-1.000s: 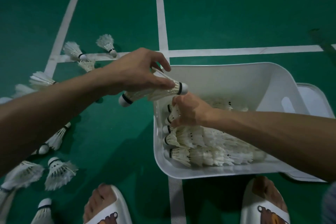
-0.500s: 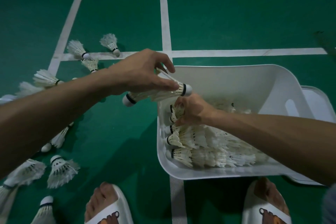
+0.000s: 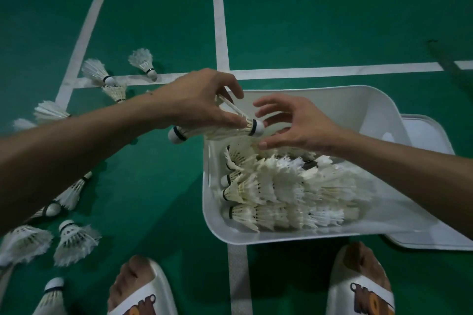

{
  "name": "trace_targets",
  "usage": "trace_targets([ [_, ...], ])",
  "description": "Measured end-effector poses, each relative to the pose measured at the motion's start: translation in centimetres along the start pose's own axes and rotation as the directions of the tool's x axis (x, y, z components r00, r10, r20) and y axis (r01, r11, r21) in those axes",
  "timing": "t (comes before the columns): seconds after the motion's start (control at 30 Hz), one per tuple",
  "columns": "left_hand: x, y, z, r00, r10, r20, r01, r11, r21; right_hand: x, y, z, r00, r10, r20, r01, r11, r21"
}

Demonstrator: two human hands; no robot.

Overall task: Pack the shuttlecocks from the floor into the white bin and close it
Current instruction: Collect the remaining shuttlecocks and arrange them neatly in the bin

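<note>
**While the bin stands open: hands, shuttlecocks, floor**

As the person bends over the court, the items stand as follows.

Left hand (image 3: 202, 102): fingers curled, thumb pressed on the feathers, gripping a small bunch of shuttlecocks (image 3: 230, 131). The bunch is held level over the bin's left rim. One cork points right, toward the other hand; another points left, out over the floor.

Right hand (image 3: 299, 125): fingers spread and loose, holding nothing. It hovers above the bin with its fingertips just beside the right-pointing cork. Whether they touch it cannot be told.

White bin (image 3: 358, 115): on the floor, just ahead of the feet, top open. Inside, packed shuttlecocks (image 3: 281, 192) lie on their sides in nested rows across the near half, corks toward the left wall.

White lid (image 3: 430, 135): flat on the floor at the bin's right side, partly hidden by it.

Loose shuttlecocks (image 3: 74, 240): about ten, scattered on the floor left of the bin, from the far line crossing down to beside the left foot. Some lie partly under the left forearm.

Green floor (image 3: 332, 20): marked with white lines (image 3: 220, 20); one line runs beneath the bin.

Slippers (image 3: 143, 296): white, printed, one on each foot, at the near edge.
</note>
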State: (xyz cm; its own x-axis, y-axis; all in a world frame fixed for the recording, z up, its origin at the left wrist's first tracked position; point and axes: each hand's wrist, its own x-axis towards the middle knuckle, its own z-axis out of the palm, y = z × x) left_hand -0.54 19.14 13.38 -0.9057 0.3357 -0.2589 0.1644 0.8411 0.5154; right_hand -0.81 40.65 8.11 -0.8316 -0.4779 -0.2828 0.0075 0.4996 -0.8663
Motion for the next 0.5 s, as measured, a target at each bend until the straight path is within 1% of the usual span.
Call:
trace_targets([
  [0.13, 0.9, 1.2, 1.2, 0.999, 0.029, 0.025, -0.03, 0.999, 0.017, -0.8, -0.3, 0.1, 0.999, -0.037, 0.016, 0.036, 0.999, 0.018],
  [0.23, 1.7, 1.9, 1.9, 0.998, 0.024, 0.057, -0.025, 1.0, 0.019, -0.6, -0.4, 0.3, 0.998, -0.056, -0.009, 0.056, 0.998, -0.032],
  [0.37, 2.1, 2.2, 1.8, 0.997, 0.011, 0.073, -0.013, 1.0, 0.026, -0.5, -0.3, 0.0, 0.998, -0.058, 0.006, 0.059, 0.995, -0.081],
  [0.5, 2.1, 2.0, 1.5, 0.995, -0.007, 0.102, 0.012, 0.999, -0.052, -0.7, 0.4, -1.1, 1.0, -0.022, 0.02, 0.024, 0.994, -0.104],
])
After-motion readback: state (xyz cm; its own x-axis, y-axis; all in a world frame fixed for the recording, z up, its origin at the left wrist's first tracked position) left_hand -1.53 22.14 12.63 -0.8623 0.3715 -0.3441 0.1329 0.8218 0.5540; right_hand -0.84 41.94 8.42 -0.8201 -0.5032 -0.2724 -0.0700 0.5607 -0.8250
